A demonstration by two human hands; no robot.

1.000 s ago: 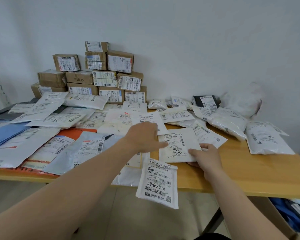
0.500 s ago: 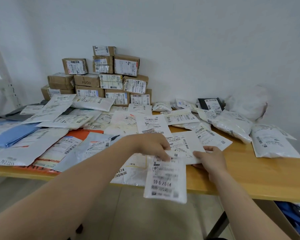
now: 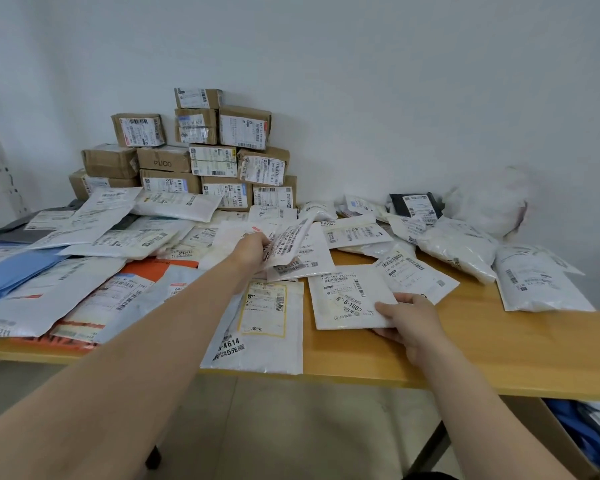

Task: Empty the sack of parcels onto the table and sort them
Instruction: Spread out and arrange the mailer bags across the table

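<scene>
Lit brightly yet softly, with a cool bluish cast across the wall [image 3: 395, 81]. Palest toward nine o'clock, greyer toward three. Faint, soft-edged shadows only, deepest below the table [image 3: 499, 362] at six o'clock. Mild sheen on the plastic bags [image 3: 458, 244] at three o'clock. Smeared by motion near the centre on the white mailer [image 3: 290, 242] gripped in the left hand [image 3: 250, 252], print unreadable. Crisp by contrast on the square mailer [image 3: 347, 296] pinched by the right hand [image 3: 409, 320]. Stretched and bowed toward the edges, with forearms [image 3: 118, 375] swollen at seven and five o'clock.
</scene>
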